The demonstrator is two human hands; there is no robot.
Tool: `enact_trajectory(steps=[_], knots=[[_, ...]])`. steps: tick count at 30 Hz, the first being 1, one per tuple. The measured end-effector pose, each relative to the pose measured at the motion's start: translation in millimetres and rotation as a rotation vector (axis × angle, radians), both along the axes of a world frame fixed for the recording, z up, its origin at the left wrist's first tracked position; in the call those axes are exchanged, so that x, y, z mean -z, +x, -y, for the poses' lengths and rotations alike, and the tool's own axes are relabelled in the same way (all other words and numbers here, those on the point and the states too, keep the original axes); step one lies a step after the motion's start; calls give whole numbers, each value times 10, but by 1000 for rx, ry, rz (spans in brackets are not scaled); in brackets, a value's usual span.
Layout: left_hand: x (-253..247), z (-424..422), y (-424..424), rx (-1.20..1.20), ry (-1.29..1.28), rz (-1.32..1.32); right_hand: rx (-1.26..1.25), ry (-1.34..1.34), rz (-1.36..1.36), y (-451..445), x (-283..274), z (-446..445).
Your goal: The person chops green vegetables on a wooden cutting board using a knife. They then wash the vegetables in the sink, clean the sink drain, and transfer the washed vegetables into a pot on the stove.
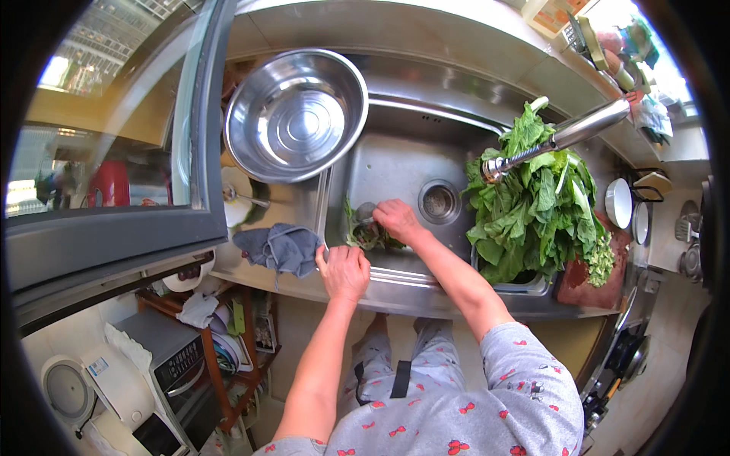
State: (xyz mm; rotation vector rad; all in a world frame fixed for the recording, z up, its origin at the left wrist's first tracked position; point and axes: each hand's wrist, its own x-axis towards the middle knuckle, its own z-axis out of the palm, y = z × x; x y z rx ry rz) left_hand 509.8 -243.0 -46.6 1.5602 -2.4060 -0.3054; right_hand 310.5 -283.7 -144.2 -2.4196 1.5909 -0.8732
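Note:
My right hand (399, 219) is inside the stainless steel sink (393, 157), left of the drain (439, 202). Its fingertips pinch a small grey round object (365, 212), possibly a drain strainer; the fingers partly hide it. Leafy green scraps (365, 236) lie on the sink floor just below that object. My left hand (345, 272) rests on the sink's front left corner with fingers bent over the rim. Whether it grips the rim is hidden. Beside its fingertips lies a crumpled grey cloth (279, 248) on the counter.
A large steel basin (299, 117) stands at the back left. Leafy greens (530, 211) are heaped on the right, under a pull-out faucet (559, 139). Beyond them is a reddish cutting board (596, 279) with chopped greens (601, 261). An open window frame (114, 245) juts in from the left.

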Motion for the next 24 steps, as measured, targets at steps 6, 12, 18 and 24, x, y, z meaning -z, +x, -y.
enact_trajectory(steps=[6, 12, 18, 24], knots=[[13, 22, 8, 4, 3, -9, 62, -27, -45, 11, -5, -93], [-36, 2, -10, 6, 7, -24, 97, 73, -40, -28, 119, -210], [27, 47, -2, 6, 11, -7, 1086, 375, 1153, -439, 544, -299], [33, 35, -12, -1, -29, -15, 1551, 555, 1808, -817, 1249, -739]])
